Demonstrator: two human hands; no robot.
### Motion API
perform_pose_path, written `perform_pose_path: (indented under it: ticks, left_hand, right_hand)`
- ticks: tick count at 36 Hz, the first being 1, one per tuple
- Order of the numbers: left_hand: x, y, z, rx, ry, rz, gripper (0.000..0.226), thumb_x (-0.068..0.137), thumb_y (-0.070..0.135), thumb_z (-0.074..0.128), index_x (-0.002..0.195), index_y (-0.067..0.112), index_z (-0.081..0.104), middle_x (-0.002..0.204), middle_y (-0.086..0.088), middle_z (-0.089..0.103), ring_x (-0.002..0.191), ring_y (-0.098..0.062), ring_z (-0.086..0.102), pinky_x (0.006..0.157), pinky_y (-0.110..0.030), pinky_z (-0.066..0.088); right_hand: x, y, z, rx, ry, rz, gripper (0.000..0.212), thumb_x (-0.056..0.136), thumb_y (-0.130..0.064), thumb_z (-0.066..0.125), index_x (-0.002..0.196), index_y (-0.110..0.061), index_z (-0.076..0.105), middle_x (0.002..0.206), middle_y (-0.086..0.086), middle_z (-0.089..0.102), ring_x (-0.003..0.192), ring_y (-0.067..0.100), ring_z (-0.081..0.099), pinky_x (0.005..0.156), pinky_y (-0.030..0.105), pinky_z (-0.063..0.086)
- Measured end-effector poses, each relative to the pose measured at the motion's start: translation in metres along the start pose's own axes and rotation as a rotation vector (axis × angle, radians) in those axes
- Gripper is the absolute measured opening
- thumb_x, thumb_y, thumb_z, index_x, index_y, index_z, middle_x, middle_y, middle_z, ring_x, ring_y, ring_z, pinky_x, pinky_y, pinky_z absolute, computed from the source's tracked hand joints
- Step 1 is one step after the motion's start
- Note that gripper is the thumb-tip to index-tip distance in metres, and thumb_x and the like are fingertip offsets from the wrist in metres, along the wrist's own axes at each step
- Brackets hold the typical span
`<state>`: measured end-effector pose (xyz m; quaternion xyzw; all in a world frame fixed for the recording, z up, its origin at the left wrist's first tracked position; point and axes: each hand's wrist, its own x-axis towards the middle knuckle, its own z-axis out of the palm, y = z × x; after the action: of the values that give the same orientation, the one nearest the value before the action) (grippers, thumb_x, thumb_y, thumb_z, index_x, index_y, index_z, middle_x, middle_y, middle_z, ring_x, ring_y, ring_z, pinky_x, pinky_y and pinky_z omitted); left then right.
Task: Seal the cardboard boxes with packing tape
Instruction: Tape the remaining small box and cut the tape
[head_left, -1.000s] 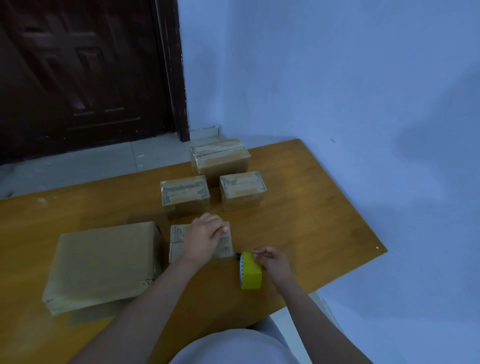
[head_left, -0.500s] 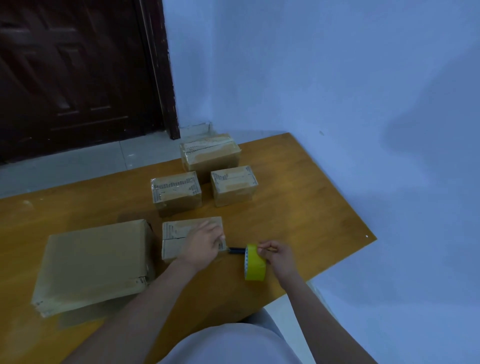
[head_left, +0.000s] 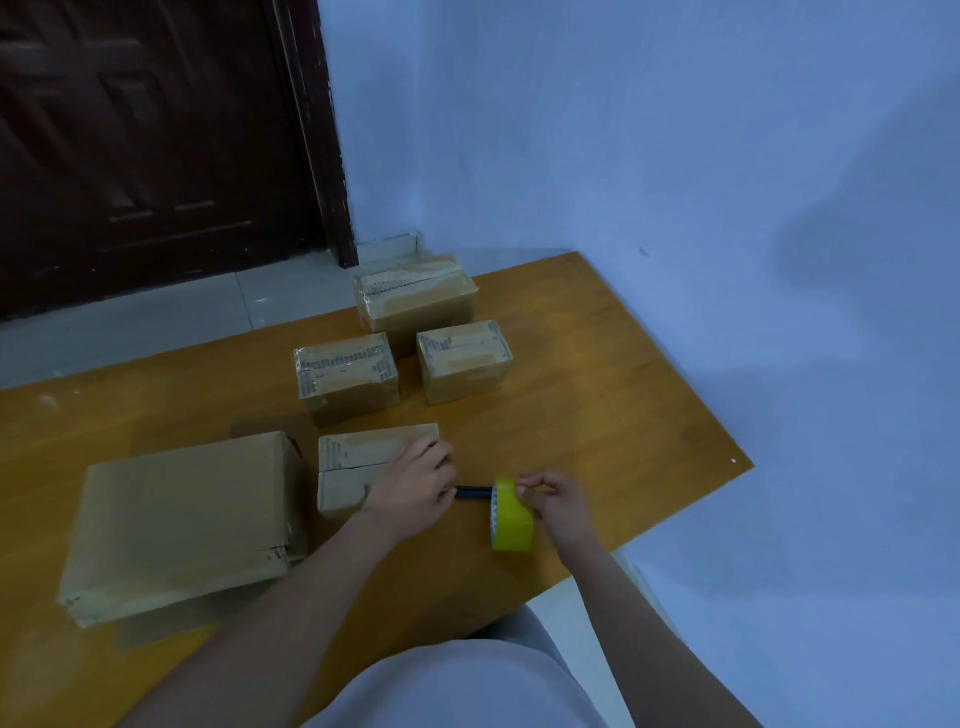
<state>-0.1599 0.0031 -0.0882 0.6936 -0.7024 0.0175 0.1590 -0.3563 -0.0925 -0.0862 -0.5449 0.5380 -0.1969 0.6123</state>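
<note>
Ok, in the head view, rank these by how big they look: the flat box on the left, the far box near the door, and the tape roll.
1. flat box, though nearest
2. far box
3. tape roll

Dim, bluish light; soft focus, wide-angle bending at edges.

Both hands low and forward, 2 bare forearms converging from the lower frame edge.

The left hand (head_left: 415, 491) lies palm down, knuckles up, fingers curled with their tips at its right side; its bare forearm runs back diagonally toward the lower left. What the fingertips grip, if anything, cannot be told. The right hand (head_left: 558, 501) sits just right of the left, apart from it, wrist slightly raised, thumb and forefinger brought together in a pinch pointing left, remaining fingers folded beneath. Its bare forearm extends back toward the lower right. A pale-clothed lap shows between the forearms.
</note>
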Motion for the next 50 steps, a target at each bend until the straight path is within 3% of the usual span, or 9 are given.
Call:
perform_pose_path:
  ticks: [4, 14, 24, 27, 31, 35, 38, 41, 50]
  left_hand:
    - [0.000, 0.010, 0.000, -0.014, 0.051, -0.050, 0.016, 0.063, 0.021, 0.085, 0.066, 0.018, 0.069, 0.082, 0.005, 0.061, 0.092, -0.010, 0.041, 0.076, -0.029, 0.053]
    - [-0.003, 0.018, 0.007, -0.295, 0.074, -0.311, 0.032, 0.061, -0.017, 0.068, 0.081, 0.008, 0.071, 0.089, -0.001, 0.065, 0.093, -0.011, 0.043, 0.077, -0.022, 0.042]
    - [-0.011, 0.014, -0.001, -0.354, -0.036, -0.269, 0.042, 0.074, -0.021, 0.053, 0.102, 0.007, 0.068, 0.109, -0.002, 0.061, 0.108, -0.015, 0.041, 0.084, -0.031, 0.047]
    - [-0.018, 0.017, -0.003, -0.384, -0.047, -0.190, 0.041, 0.067, -0.024, 0.055, 0.089, 0.008, 0.069, 0.097, -0.004, 0.063, 0.097, -0.015, 0.041, 0.068, -0.033, 0.050]
    - [-0.024, 0.018, -0.007, -0.342, 0.111, -0.114, 0.029, 0.064, -0.016, 0.069, 0.069, 0.012, 0.067, 0.076, 0.001, 0.061, 0.082, -0.010, 0.043, 0.065, -0.019, 0.040]
    - [-0.015, 0.023, -0.021, -0.257, 0.254, -0.281, 0.017, 0.083, 0.018, 0.050, 0.090, 0.013, 0.065, 0.096, -0.001, 0.059, 0.094, -0.013, 0.044, 0.074, -0.036, 0.048]
    - [-0.001, 0.030, -0.032, -0.179, -0.068, -0.624, 0.065, 0.087, 0.056, 0.052, 0.136, 0.014, 0.041, 0.141, -0.009, 0.035, 0.131, -0.028, 0.029, 0.106, -0.047, 0.031]
    - [0.010, 0.037, -0.031, -0.168, -0.306, -0.765, 0.101, 0.077, 0.079, 0.044, 0.149, 0.017, 0.011, 0.156, -0.010, 0.007, 0.141, -0.033, 0.012, 0.112, -0.047, 0.019]
    - [0.010, 0.019, -0.037, -0.136, -0.506, -0.707, 0.105, 0.072, 0.055, 0.067, 0.148, 0.023, 0.003, 0.150, -0.010, 0.013, 0.139, -0.031, 0.016, 0.114, -0.057, 0.014]
  right_hand:
    - [0.000, 0.001, 0.000, 0.003, 0.002, -0.003, 0.015, 0.083, -0.002, 0.067, 0.074, -0.013, 0.064, 0.099, -0.003, 0.066, 0.099, 0.022, 0.061, 0.087, 0.041, 0.049]
    - [-0.002, -0.001, 0.001, 0.017, -0.001, 0.001, 0.016, 0.083, -0.001, 0.066, 0.074, -0.014, 0.063, 0.100, -0.004, 0.065, 0.096, 0.018, 0.060, 0.078, 0.031, 0.046]
    - [-0.002, -0.007, 0.007, -0.057, -0.049, -0.002, 0.020, 0.083, -0.002, 0.066, 0.070, -0.017, 0.065, 0.092, -0.005, 0.066, 0.097, 0.025, 0.061, 0.090, 0.047, 0.048]
    - [-0.002, -0.008, 0.007, -0.070, -0.065, -0.004, 0.021, 0.083, -0.002, 0.066, 0.070, -0.017, 0.065, 0.087, -0.003, 0.066, 0.093, 0.023, 0.061, 0.088, 0.045, 0.048]
    - [-0.004, -0.011, 0.005, -0.066, -0.051, -0.012, 0.021, 0.083, -0.002, 0.066, 0.068, -0.016, 0.063, 0.083, -0.003, 0.066, 0.082, 0.016, 0.059, 0.076, 0.034, 0.046]
    - [-0.005, -0.012, 0.005, -0.074, -0.045, 0.009, 0.021, 0.084, -0.003, 0.066, 0.067, -0.016, 0.062, 0.084, -0.003, 0.065, 0.083, 0.013, 0.059, 0.081, 0.035, 0.046]
    - [-0.006, -0.013, 0.005, -0.067, -0.039, 0.014, 0.022, 0.083, -0.001, 0.067, 0.067, -0.016, 0.063, 0.086, -0.003, 0.065, 0.085, 0.015, 0.059, 0.082, 0.035, 0.046]
    - [-0.009, -0.015, 0.006, -0.063, -0.037, 0.005, 0.023, 0.082, 0.000, 0.066, 0.066, -0.016, 0.063, 0.086, -0.004, 0.065, 0.085, 0.014, 0.059, 0.084, 0.036, 0.047]
    - [-0.013, -0.015, -0.001, -0.112, -0.006, 0.014, 0.019, 0.082, -0.003, 0.067, 0.068, -0.014, 0.062, 0.092, -0.006, 0.065, 0.093, 0.016, 0.059, 0.089, 0.040, 0.047]
